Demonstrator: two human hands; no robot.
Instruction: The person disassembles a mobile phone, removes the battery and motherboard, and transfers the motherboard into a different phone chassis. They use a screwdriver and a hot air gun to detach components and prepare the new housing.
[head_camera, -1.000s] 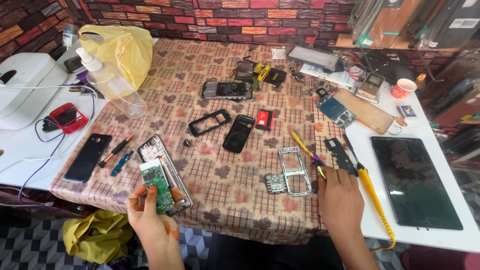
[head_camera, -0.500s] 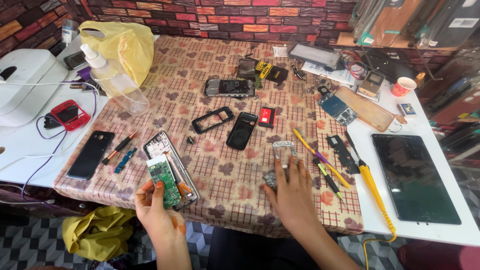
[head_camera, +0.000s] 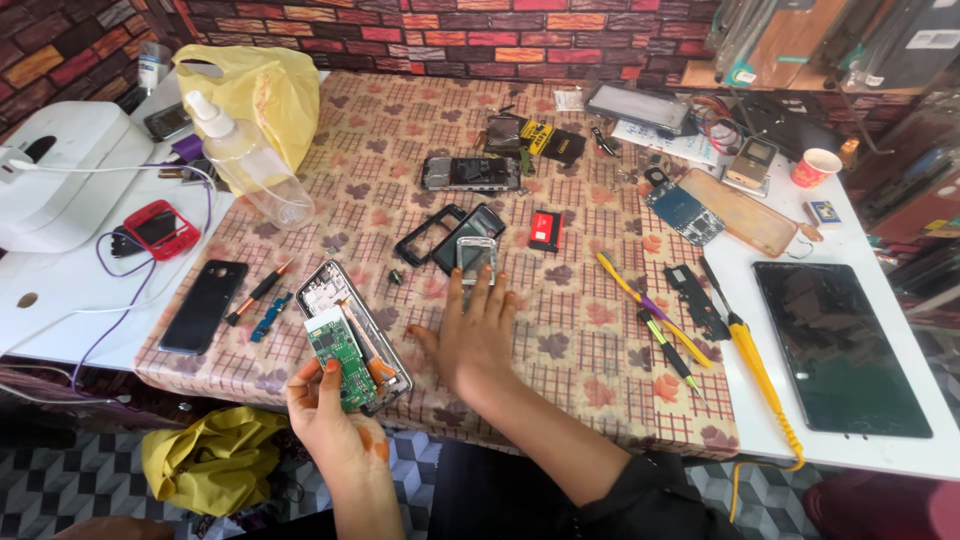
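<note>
Tabletop (head_camera: 560, 330) carries phone parts. Left hand (head_camera: 335, 420) grips a green circuit board (head_camera: 338, 350) over an opened phone (head_camera: 350, 330). Right hand (head_camera: 475, 335) lies flat, fingers spread, touching a silver phone frame (head_camera: 476, 255).

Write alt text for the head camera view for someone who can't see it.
A left hand holds a green circuit board over an opened phone, while the right hand lies flat on a patterned tablecloth, its fingers touching a silver phone frame.

Dark tablet screen (head_camera: 840, 345) far right, black phone screen (head_camera: 203, 306) left
</note>
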